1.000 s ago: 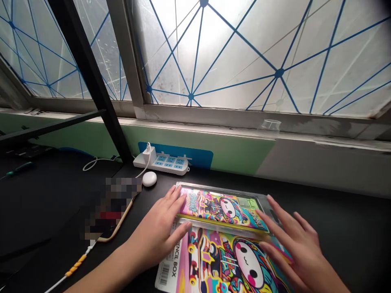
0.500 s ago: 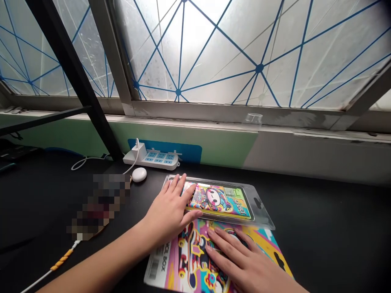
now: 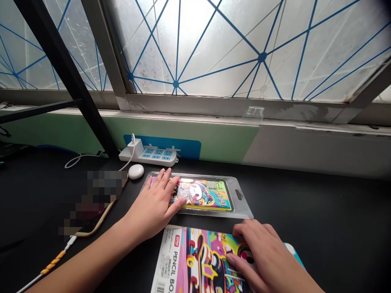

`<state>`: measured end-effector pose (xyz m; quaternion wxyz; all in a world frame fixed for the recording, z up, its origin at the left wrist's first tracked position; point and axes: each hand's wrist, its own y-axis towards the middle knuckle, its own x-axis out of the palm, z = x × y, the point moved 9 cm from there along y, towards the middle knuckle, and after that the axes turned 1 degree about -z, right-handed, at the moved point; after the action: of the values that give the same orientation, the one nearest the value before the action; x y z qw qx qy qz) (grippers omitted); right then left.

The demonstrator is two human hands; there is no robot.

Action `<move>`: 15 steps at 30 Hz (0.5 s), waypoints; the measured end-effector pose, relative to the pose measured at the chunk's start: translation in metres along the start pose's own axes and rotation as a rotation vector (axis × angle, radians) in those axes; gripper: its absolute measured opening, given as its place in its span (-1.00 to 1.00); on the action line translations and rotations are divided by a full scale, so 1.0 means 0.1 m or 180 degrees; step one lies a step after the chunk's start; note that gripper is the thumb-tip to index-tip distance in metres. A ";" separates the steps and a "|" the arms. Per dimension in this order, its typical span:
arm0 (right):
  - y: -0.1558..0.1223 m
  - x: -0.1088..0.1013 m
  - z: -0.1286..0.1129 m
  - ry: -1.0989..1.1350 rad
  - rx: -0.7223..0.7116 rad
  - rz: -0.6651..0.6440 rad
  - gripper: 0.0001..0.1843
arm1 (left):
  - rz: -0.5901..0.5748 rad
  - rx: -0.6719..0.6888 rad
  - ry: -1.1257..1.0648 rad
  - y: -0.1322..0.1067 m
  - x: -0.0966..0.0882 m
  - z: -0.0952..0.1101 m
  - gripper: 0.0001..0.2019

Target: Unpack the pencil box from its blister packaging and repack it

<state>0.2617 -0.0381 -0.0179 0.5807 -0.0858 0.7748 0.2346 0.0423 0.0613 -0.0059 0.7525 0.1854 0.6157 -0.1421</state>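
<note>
My left hand (image 3: pixel 155 205) lies flat with fingers spread on the left end of a colourful pencil box (image 3: pixel 203 194), which sits in a clear plastic blister shell (image 3: pixel 241 203) on the black desk (image 3: pixel 320 228). My right hand (image 3: pixel 264 258) rests palm down, fingers slightly curled, on a printed cardboard insert (image 3: pixel 189 260) marked "PENCIL BOX". The insert lies nearer to me than the shell, a narrow strip of desk between them.
A white power strip (image 3: pixel 149 154) with a plugged charger sits against the green wall panel. A small white oval device (image 3: pixel 136 171) lies beside it. A cable with an orange-wrapped end (image 3: pixel 53 262) runs at lower left. A black diagonal post (image 3: pixel 70 77) stands at the left.
The card insert has slid out from under the blister shell toward me under my right hand. My left hand stayed pressed on the pencil box. The view has shifted slightly.
</note>
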 end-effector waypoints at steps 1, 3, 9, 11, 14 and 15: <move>0.01 -0.02 -0.02 -0.0020 -0.0003 0.0001 -0.75 | 0.0009 0.0013 0.0009 0.00 0.01 0.00 -0.34; 0.02 -0.06 -0.06 0.0001 0.0008 -0.0020 -0.72 | -0.0040 0.0026 0.0039 0.01 0.04 0.00 -0.36; -0.01 -0.20 0.29 0.0651 0.0513 -0.0295 -0.66 | -0.0299 0.0074 -0.0141 0.02 -0.01 -0.02 -0.42; -0.01 -0.25 0.58 0.0834 0.0800 -0.0439 -0.61 | -0.0344 0.0100 -0.0302 0.02 -0.05 -0.01 -0.44; 0.01 -0.20 1.01 0.0990 0.1128 -0.0915 -0.54 | -0.0357 0.0092 -0.0406 -0.01 -0.07 0.03 -0.47; 0.01 -0.19 1.12 0.1007 0.1193 -0.0974 -0.51 | -0.0356 0.0076 -0.0384 -0.02 -0.07 0.05 -0.48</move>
<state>0.3636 0.0123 -0.0241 0.4871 -0.1284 0.8636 -0.0193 0.0443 0.0573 0.0015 0.7769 0.1507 0.5769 -0.2021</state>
